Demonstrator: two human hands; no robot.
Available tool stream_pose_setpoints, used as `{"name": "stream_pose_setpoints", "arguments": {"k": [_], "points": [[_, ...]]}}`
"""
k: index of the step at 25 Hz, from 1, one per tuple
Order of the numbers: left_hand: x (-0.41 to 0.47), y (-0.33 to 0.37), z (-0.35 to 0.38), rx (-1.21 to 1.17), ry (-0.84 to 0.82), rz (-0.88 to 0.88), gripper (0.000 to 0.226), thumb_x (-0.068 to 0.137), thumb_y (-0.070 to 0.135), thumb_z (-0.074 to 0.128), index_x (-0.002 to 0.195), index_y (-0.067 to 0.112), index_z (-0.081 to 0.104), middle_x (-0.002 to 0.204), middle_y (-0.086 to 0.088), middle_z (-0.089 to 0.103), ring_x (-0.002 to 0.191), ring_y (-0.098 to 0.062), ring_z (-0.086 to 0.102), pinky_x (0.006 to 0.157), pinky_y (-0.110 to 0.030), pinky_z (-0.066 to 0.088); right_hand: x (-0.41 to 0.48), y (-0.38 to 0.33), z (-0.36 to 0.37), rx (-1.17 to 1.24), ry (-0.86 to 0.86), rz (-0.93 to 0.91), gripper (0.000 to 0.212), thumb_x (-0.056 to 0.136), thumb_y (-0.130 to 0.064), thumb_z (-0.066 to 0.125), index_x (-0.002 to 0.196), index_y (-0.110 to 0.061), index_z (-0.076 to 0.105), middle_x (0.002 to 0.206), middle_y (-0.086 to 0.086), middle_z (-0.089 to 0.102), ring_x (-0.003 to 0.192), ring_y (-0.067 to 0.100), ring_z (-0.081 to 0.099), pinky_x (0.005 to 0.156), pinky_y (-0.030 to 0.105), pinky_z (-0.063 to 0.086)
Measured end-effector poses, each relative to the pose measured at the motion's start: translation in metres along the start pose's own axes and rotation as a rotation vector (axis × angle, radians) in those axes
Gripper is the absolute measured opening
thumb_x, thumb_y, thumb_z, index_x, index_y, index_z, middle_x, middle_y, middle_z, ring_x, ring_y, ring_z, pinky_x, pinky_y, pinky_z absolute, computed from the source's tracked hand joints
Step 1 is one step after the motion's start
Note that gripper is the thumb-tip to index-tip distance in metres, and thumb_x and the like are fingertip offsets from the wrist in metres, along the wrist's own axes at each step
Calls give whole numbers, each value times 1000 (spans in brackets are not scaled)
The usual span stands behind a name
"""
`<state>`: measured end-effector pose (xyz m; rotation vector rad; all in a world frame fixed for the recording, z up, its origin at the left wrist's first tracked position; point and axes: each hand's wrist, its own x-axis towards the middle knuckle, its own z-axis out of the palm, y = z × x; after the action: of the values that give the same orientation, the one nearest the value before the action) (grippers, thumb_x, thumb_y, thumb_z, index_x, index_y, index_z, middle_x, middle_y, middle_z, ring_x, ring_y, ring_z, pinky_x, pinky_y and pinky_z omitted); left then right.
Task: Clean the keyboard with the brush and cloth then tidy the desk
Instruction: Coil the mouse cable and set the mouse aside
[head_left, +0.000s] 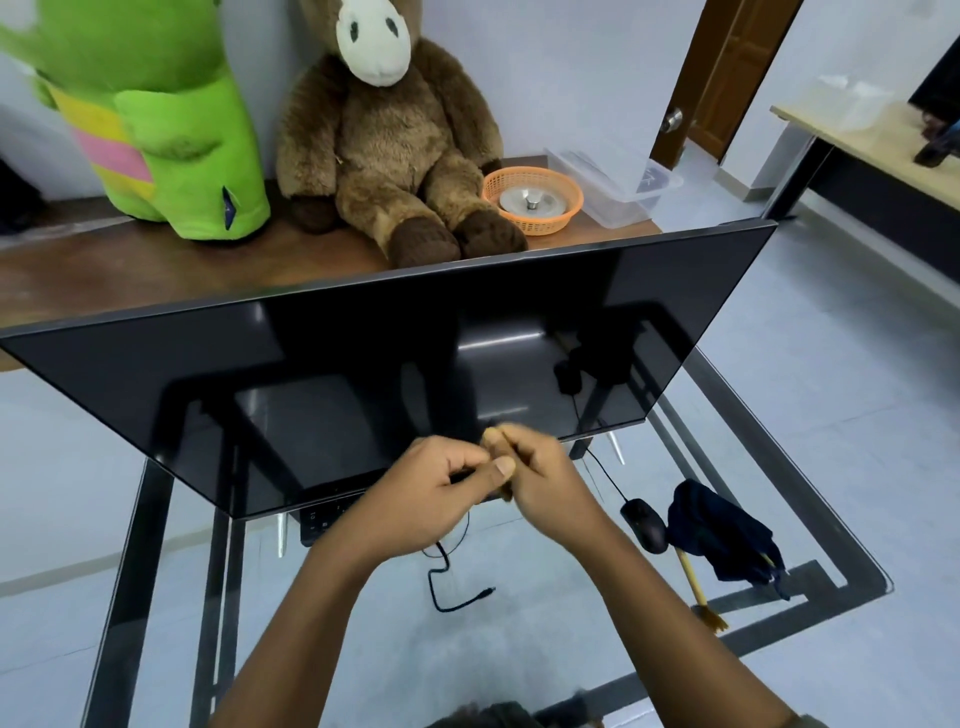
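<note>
Two hands meet over the see-through glass desk (571, 649). The left hand (415, 499) and right hand (545, 483) pinch a thin tan brush (500, 434) before the big black screen (363, 374). A dark blue cloth (722, 535) lies beside the black mouse (644, 525).

Two hands, left (415, 491) and right (545, 480); 2 plush toys (384, 140) behind; 1 monitor (363, 364), 1 mouse (644, 525), 1 cloth (722, 535) right of grip.

Glass desk (519, 649) carries monitor (363, 374), keyboard (324, 519), mouse (644, 524), cloth (722, 535).
</note>
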<state>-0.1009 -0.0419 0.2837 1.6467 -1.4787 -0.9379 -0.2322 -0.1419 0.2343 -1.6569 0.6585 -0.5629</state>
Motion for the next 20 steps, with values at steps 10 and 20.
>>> {"name": "stream_pose_setpoints", "arguments": {"k": [10,20], "points": [[18,-37,18,-327,309,-119,63,99,52,46,64,1,42,56,-5,32,53,-15,28,52,-30,27,-16,-53,4,953,-240,195,42,104,-38,37,69,-16,45,51,-4,32,46,12,27,48,27,22],[-8,-3,9,-9,82,-82,52,102,41,47,59,14,37,56,3,29,51,-11,25,50,-21,26,0,1,-2,-210,58,14,42,106,-30,40,70,-11,47,63,-2,42,60,10,38,60,30,36]]}}
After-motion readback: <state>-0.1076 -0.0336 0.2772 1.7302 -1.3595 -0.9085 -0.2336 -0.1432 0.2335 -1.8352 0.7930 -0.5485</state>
